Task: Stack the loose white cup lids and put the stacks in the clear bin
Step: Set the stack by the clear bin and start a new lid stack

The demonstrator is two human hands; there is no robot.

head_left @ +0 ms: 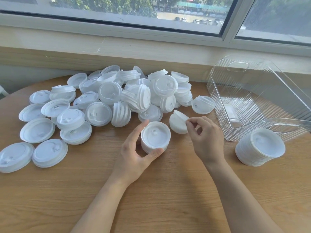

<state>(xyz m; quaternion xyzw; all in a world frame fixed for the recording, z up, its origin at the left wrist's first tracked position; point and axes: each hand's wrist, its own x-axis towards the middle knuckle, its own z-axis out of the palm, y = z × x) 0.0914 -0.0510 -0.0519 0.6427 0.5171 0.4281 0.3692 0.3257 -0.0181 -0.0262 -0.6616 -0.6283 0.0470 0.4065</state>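
Left hand (134, 153) fingers around short stack (155, 137), right hand (207, 137) pinching tilted lid (178, 122), heap (117, 95) behind.

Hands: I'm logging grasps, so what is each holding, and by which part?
Left hand grips a short lid stack by its sides. Right hand pinches a tilted lid at its rim.

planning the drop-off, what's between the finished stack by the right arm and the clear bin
Nothing: in the head view the finished stack sits right against the clear bin front wall.
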